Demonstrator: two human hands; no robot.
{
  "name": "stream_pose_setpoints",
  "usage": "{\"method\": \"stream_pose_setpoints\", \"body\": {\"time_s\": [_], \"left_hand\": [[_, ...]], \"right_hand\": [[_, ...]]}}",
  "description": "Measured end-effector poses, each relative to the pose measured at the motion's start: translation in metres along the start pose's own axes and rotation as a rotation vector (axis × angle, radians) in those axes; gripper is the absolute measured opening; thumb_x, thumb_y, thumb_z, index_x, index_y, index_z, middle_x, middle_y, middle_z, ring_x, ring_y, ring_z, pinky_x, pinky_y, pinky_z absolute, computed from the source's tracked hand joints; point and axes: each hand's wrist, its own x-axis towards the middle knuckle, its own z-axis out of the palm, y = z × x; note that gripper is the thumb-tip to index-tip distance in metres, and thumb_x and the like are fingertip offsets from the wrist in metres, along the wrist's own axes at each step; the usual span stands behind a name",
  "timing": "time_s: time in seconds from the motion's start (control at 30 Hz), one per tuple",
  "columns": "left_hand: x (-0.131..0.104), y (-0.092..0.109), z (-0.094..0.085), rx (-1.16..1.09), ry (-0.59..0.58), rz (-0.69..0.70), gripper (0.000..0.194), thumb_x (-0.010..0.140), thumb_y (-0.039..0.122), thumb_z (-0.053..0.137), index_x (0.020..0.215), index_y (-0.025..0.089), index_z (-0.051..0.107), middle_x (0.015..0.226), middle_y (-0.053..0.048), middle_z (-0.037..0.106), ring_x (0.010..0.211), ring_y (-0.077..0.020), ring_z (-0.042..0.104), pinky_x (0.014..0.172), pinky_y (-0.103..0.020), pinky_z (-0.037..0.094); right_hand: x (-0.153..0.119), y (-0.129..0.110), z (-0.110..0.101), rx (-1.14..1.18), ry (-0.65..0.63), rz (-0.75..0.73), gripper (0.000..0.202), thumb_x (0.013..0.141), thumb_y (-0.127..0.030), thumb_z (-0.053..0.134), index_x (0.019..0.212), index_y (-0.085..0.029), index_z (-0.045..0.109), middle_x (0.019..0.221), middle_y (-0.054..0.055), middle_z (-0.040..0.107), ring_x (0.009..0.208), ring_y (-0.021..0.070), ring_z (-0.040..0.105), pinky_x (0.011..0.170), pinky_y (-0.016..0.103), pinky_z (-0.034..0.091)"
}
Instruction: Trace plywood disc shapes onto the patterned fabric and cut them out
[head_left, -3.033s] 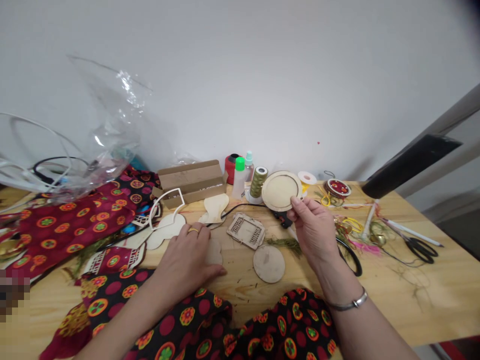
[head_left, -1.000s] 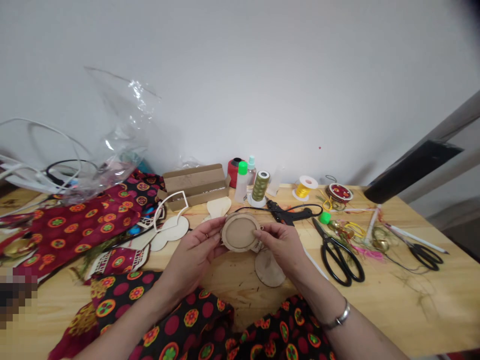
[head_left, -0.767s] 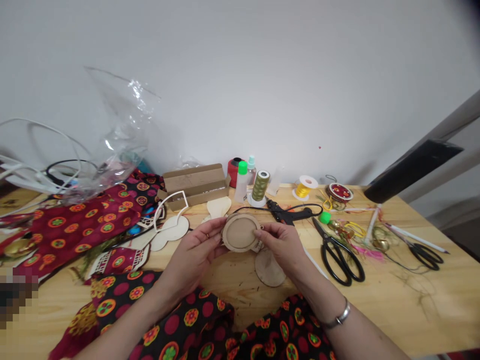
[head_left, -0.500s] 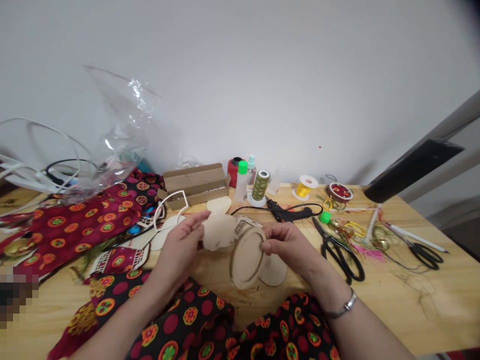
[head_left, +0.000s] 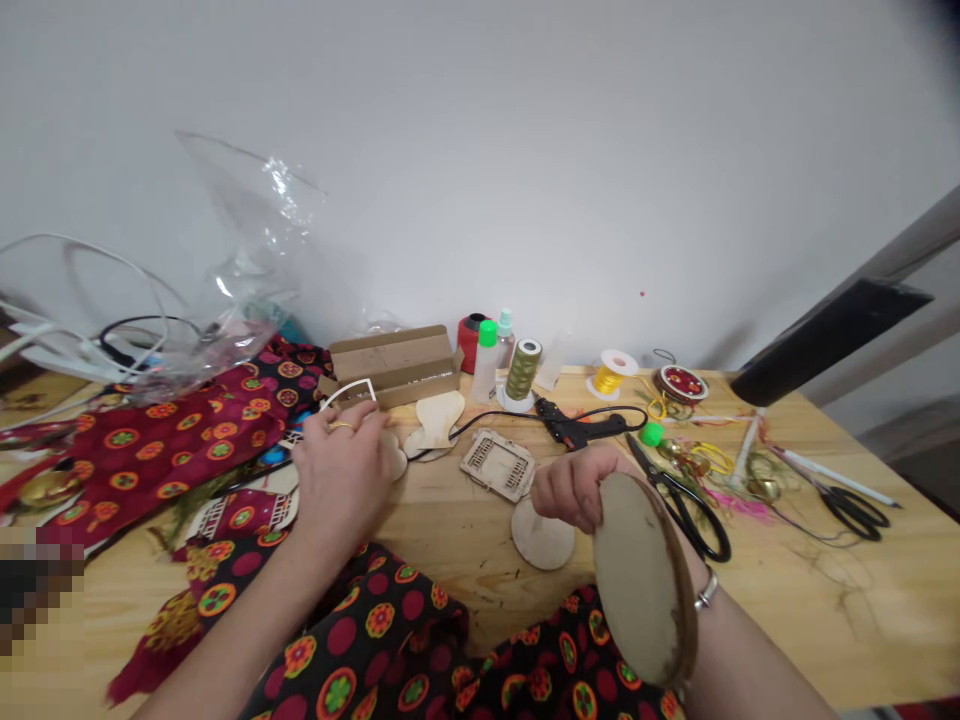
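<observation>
My right hand point(head_left: 574, 485) is closed on the edge of a round wooden disc point(head_left: 637, 590) with a raised rim, tilted with its flat pale face to me. My left hand point(head_left: 349, 465) reaches over the pieces at the left, beside a white curved frame point(head_left: 349, 392); its fingertips are hidden. A pale wooden piece point(head_left: 394, 455) shows just right of those fingers. A gourd-like wooden cut-out point(head_left: 436, 422) lies farther back. Between the hands lie a lattice-cut wooden panel point(head_left: 498, 466) and a flat round wooden piece point(head_left: 543, 535).
Patterned fabric point(head_left: 187, 420) covers the left side, and more lies in front of me. Along the wall stand an open cardboard box point(head_left: 396, 370), bottles and thread spools point(head_left: 523, 372). A glue gun point(head_left: 585, 428), black scissors point(head_left: 686, 515) and loose threads lie to the right.
My left hand has moved left, away from the middle, where it had a pale wooden cut-out. The right hand has turned the round disc and brought it right and nearer to me.
</observation>
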Motion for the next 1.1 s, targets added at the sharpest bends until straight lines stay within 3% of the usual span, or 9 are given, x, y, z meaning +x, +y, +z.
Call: {"method": "stream_pose_setpoints", "body": {"time_s": [0.1, 0.23, 0.47, 0.57, 0.63, 0.7, 0.83, 0.93, 1.1], "left_hand": [[-0.005, 0.01, 0.01, 0.155, -0.035, 0.113, 0.042, 0.083, 0.036, 0.049, 0.118, 0.018, 0.061, 0.123, -0.016, 0.062, 0.118, -0.0393, 0.042, 0.09, -0.056, 0.034], [-0.006, 0.012, 0.023, 0.198, -0.047, 0.134, 0.058, 0.079, 0.047, 0.058, 0.125, 0.013, 0.055, 0.122, -0.026, 0.058, 0.12, -0.0396, 0.043, 0.088, -0.055, 0.034], [-0.005, 0.011, 0.023, 0.17, -0.019, 0.192, 0.044, 0.089, 0.032, 0.049, 0.126, 0.009, 0.052, 0.119, -0.025, 0.064, 0.119, -0.0354, 0.047, 0.09, -0.054, 0.032], [-0.009, 0.017, 0.02, 0.138, 0.013, 0.244, 0.042, 0.09, 0.032, 0.046, 0.128, 0.012, 0.053, 0.124, -0.02, 0.064, 0.122, -0.035, 0.044, 0.094, -0.054, 0.03], [-0.015, 0.024, 0.02, 0.098, -0.004, 0.365, 0.038, 0.091, 0.031, 0.047, 0.126, 0.019, 0.056, 0.129, -0.013, 0.063, 0.126, -0.0329, 0.042, 0.098, -0.051, 0.029], [-0.025, 0.033, 0.022, 0.043, -0.064, 0.575, 0.036, 0.091, 0.024, 0.045, 0.125, 0.023, 0.057, 0.13, -0.008, 0.062, 0.129, -0.0308, 0.04, 0.1, -0.049, 0.028], [-0.041, 0.049, 0.027, 0.013, -0.173, 0.906, 0.049, 0.09, 0.01, 0.04, 0.137, 0.024, 0.044, 0.137, -0.006, 0.057, 0.137, -0.0323, 0.03, 0.102, -0.054, 0.023], [-0.043, 0.056, 0.028, 0.074, -0.207, 0.921, 0.047, 0.091, 0.008, 0.038, 0.135, 0.024, 0.046, 0.135, -0.005, 0.059, 0.136, -0.0328, 0.033, 0.101, -0.056, 0.021], [-0.033, 0.061, 0.027, 0.135, -0.143, 0.879, 0.035, 0.092, 0.008, 0.041, 0.122, 0.019, 0.054, 0.121, -0.008, 0.067, 0.124, -0.0298, 0.048, 0.095, -0.053, 0.03]], "right_hand": [[-0.001, -0.001, 0.006, -0.008, 0.045, 0.026, 0.032, 0.075, -0.041, 0.073, 0.055, -0.018, 0.063, 0.051, -0.001, 0.052, 0.051, 0.0127, 0.043, 0.054, 0.028, 0.033], [0.0, 0.0, 0.011, -0.005, 0.064, 0.03, 0.028, 0.075, -0.037, 0.074, 0.057, -0.018, 0.064, 0.053, -0.001, 0.054, 0.052, 0.0128, 0.043, 0.055, 0.029, 0.033], [0.003, -0.002, 0.009, -0.001, 0.105, -0.02, 0.031, 0.075, -0.04, 0.073, 0.055, -0.019, 0.061, 0.051, -0.003, 0.048, 0.052, 0.013, 0.041, 0.056, 0.03, 0.034], [0.005, -0.008, 0.011, 0.038, 0.214, -0.044, 0.033, 0.071, -0.041, 0.075, 0.053, -0.02, 0.056, 0.05, -0.004, 0.042, 0.052, 0.013, 0.038, 0.056, 0.029, 0.033], [0.006, -0.014, 0.013, 0.046, 0.287, -0.032, 0.039, 0.069, -0.044, 0.075, 0.05, -0.02, 0.051, 0.049, -0.005, 0.038, 0.051, 0.013, 0.036, 0.055, 0.028, 0.033], [0.007, -0.017, 0.013, 0.033, 0.317, -0.014, 0.044, 0.069, -0.044, 0.074, 0.046, -0.019, 0.046, 0.048, -0.005, 0.034, 0.051, 0.0126, 0.035, 0.054, 0.028, 0.032], [0.008, -0.017, 0.009, 0.016, 0.33, -0.022, 0.045, 0.067, -0.043, 0.075, 0.045, -0.02, 0.043, 0.047, -0.005, 0.033, 0.048, 0.0126, 0.033, 0.052, 0.028, 0.032], [0.007, -0.014, 0.004, 0.029, 0.295, -0.046, 0.043, 0.067, -0.044, 0.076, 0.047, -0.021, 0.047, 0.047, -0.005, 0.034, 0.048, 0.0123, 0.032, 0.052, 0.028, 0.033], [0.006, -0.011, -0.001, 0.073, 0.252, -0.061, 0.037, 0.069, -0.045, 0.076, 0.051, -0.021, 0.054, 0.049, -0.004, 0.039, 0.052, 0.0129, 0.036, 0.054, 0.029, 0.034]]}}
